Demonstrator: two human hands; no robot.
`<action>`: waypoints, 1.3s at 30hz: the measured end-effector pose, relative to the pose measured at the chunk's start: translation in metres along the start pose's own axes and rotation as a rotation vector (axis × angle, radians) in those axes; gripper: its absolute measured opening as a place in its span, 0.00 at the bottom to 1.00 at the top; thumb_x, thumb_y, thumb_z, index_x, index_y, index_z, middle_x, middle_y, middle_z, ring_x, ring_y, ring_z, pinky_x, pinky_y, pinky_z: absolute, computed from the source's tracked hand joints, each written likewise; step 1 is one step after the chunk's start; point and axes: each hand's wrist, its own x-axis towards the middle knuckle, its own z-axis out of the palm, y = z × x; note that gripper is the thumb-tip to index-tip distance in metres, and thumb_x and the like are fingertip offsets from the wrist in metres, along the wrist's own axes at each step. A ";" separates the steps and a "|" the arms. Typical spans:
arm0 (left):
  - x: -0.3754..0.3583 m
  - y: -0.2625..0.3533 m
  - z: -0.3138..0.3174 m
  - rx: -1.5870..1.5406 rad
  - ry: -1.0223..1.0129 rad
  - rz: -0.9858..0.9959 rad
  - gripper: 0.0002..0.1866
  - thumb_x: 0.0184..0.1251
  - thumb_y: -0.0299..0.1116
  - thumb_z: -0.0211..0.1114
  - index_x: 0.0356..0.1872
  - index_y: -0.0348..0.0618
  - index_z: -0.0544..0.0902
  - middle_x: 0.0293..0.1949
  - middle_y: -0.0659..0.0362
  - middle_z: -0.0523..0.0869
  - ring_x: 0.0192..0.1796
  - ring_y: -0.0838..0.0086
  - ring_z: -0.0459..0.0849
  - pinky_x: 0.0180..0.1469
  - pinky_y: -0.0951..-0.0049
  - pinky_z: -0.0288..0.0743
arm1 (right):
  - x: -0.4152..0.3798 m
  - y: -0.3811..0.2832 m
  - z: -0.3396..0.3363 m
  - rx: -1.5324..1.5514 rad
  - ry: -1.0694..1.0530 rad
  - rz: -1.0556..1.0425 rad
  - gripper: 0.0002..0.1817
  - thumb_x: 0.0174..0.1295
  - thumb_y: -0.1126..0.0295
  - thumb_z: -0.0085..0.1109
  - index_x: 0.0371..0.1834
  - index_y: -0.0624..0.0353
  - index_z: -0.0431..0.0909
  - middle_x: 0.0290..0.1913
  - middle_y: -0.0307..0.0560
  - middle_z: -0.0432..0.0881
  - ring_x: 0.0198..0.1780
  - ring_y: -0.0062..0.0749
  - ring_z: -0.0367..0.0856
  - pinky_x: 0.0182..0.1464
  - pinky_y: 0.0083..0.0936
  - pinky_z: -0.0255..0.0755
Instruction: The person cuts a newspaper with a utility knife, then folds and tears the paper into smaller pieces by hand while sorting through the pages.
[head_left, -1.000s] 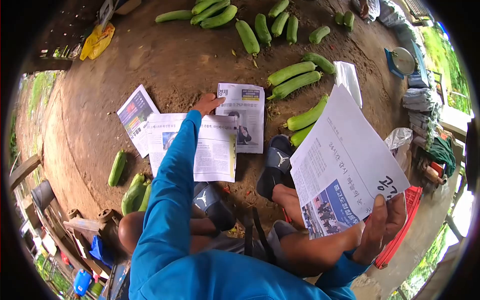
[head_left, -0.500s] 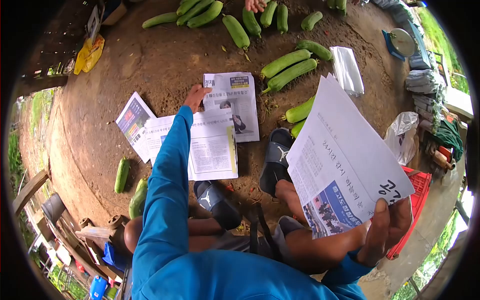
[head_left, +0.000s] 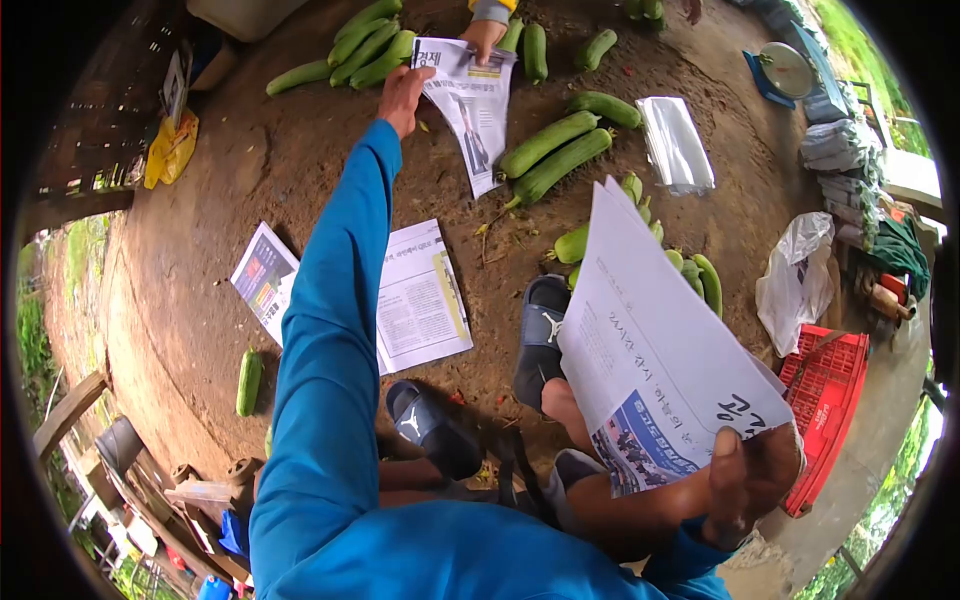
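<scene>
My left hand (head_left: 402, 100) is stretched far forward, its fingers closed on the left top corner of a newspaper sheet (head_left: 470, 110). Another person's hand (head_left: 485, 36), coming from the far side, is on the same sheet's top edge. The sheet hangs bent above the soil. Near my right knee, my right hand (head_left: 748, 482) grips the lower corner of a large newspaper (head_left: 650, 340), thumb on top. More newspaper pages (head_left: 425, 300) lie on the ground by my left forearm, partly covered by it. Long green squashes (head_left: 565, 165) lie right of the hanging sheet.
More squashes (head_left: 365, 45) lie at the far side, and one squash (head_left: 248, 382) is at the left. Clear plastic bags (head_left: 676, 143) lie to the right. A red crate (head_left: 828, 410), a crumpled plastic bag (head_left: 797, 275) and a round-dial scale (head_left: 787, 72) stand further right.
My left hand has moved forward, lifting the newspaper sheet off the ground. The other person's hand has come onto its top edge. The newspaper in my right hand has shifted slightly left and down.
</scene>
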 end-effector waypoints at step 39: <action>-0.523 0.172 -0.001 -0.265 -0.135 0.592 0.14 0.79 0.37 0.55 0.54 0.38 0.73 0.36 0.64 0.76 0.36 0.83 0.72 0.39 0.79 0.69 | -0.082 -0.093 0.038 0.469 -0.763 -0.208 0.16 0.67 0.64 0.69 0.48 0.66 0.83 0.41 0.43 0.85 0.40 0.20 0.83 0.41 0.19 0.78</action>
